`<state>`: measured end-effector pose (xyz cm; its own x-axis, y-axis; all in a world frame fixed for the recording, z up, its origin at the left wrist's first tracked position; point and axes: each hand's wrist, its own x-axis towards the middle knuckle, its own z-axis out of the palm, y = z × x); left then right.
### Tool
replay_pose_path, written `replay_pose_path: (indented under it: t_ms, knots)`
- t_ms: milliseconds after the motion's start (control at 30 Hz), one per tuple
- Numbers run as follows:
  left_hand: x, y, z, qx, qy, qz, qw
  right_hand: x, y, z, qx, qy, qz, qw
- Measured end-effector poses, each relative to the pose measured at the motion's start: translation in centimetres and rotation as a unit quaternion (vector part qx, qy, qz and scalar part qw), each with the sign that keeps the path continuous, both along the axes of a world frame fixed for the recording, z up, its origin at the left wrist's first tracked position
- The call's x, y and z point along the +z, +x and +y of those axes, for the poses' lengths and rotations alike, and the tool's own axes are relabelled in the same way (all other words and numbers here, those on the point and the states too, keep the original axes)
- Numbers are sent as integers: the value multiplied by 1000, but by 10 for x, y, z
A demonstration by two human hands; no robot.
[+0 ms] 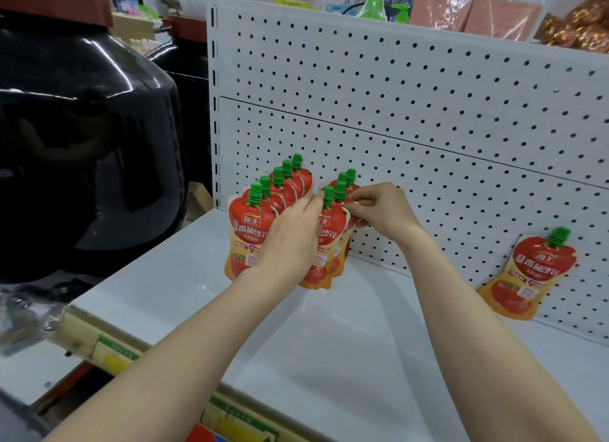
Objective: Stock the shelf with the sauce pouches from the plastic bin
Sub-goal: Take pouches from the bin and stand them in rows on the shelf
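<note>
Pouches (pixel 321 244) partly behind hands (pixel 379 211)

Big glossy black jar (pixel 82 151) with brown lid at left; green pump bottle (pixel 401 13), perhaps soap, behind pegboard (pixel 428 95).

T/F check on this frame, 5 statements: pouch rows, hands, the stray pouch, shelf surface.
1. Two rows of sauce pouches stand at the left end of the shelf. True: a left row and a right row.
2. The pouch caps are red. False: the caps are green.
3. Both hands are at the right row. True: the left hand lies across its front, and the right hand pinches at a pouch top with its fingers.
4. A lone pouch lies flat on the shelf. False: it leans against the pegboard back panel.
5. The plastic bin sits on the shelf. False: no bin is in view.
</note>
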<state>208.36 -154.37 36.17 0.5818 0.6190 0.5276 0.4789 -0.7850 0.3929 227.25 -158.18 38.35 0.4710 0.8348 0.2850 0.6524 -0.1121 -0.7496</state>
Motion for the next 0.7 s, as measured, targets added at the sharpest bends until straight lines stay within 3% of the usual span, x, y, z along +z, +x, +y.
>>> replay_pose_path:
  t_ms: [233,700]
  knots:
    - [0,-1,0,-6,-3,-1,1000,-10,-7,-5,8,64,84,994]
    - [-1,-3,-3,-10,-17,-23,1000,-18,0,-14,-14,38,27,999]
